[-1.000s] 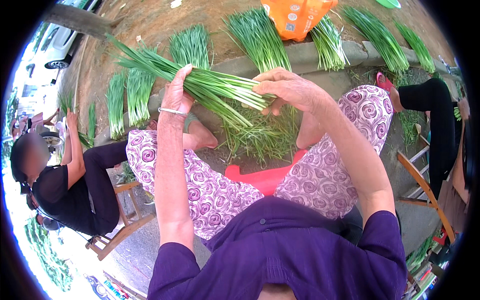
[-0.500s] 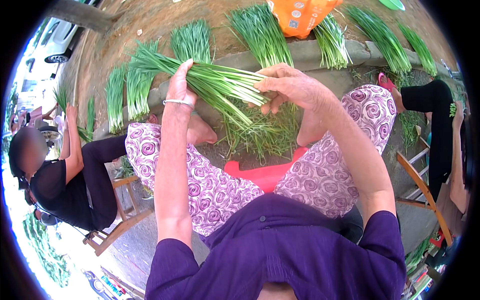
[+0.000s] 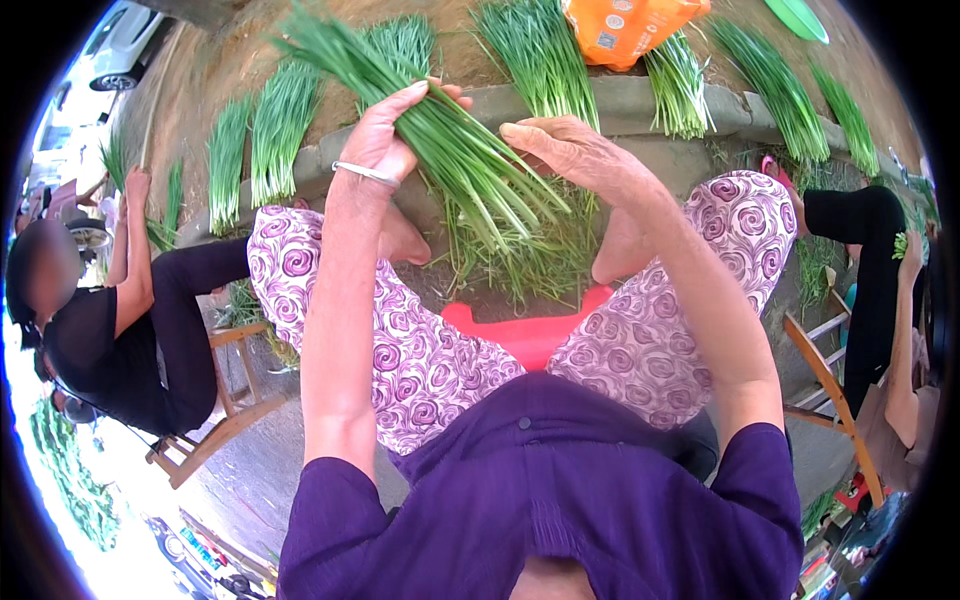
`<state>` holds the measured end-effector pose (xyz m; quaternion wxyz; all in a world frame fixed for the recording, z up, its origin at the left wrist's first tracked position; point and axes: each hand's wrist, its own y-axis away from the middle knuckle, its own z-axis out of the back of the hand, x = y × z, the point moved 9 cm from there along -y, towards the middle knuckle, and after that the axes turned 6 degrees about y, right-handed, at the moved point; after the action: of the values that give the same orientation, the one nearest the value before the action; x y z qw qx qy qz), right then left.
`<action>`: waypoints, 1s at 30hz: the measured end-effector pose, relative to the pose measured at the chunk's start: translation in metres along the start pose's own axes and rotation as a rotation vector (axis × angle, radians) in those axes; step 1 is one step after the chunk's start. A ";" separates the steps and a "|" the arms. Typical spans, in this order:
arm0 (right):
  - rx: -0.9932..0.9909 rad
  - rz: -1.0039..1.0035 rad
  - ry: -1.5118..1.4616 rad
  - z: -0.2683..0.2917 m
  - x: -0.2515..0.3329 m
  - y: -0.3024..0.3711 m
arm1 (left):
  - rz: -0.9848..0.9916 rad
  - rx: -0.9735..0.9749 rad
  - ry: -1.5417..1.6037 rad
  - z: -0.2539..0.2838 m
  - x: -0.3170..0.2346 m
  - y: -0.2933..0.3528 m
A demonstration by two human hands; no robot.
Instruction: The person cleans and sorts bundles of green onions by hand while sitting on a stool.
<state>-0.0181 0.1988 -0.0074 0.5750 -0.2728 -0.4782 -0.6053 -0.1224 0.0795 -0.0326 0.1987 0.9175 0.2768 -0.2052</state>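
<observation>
My left hand (image 3: 383, 138) is wrapped round the middle of a loose bunch of garlic chives (image 3: 468, 160). The dark green tips point up and to the left, and the pale stem ends fan out down to the right. Beside the stems is my right hand (image 3: 585, 155), its fingers stretched out and together, with the fingertips at the bunch's right edge. Whether they touch it I cannot tell. Beneath the bunch, between my feet, lies a heap of chive trimmings (image 3: 515, 265).
Sorted chive bunches (image 3: 535, 65) lie along a stone curb (image 3: 620, 108), with an orange bag (image 3: 630, 35) among them. A red plastic stool (image 3: 530, 335) is between my legs. One person (image 3: 100, 330) sits at the left on a wooden chair (image 3: 235, 405); another sits at the right.
The bunch has tilted more steeply, its stem ends swinging down. My right hand has come off the stem ends and its fingers have straightened beside them. My left hand still holds the bunch.
</observation>
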 end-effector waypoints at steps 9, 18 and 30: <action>0.011 0.609 0.719 -0.029 0.017 0.019 | 0.036 -0.016 -0.005 -0.009 0.003 0.005; 0.194 -0.184 -0.289 -0.061 0.017 0.036 | 0.170 0.193 0.032 -0.024 0.026 0.001; 0.199 -0.253 -0.883 -0.088 0.015 0.020 | 0.077 0.039 0.002 -0.018 0.025 -0.001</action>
<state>0.0176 0.1158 -0.0232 0.2617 -0.3873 -0.7623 -0.4477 -0.0990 0.1001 -0.0299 0.1884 0.9313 0.2375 -0.2020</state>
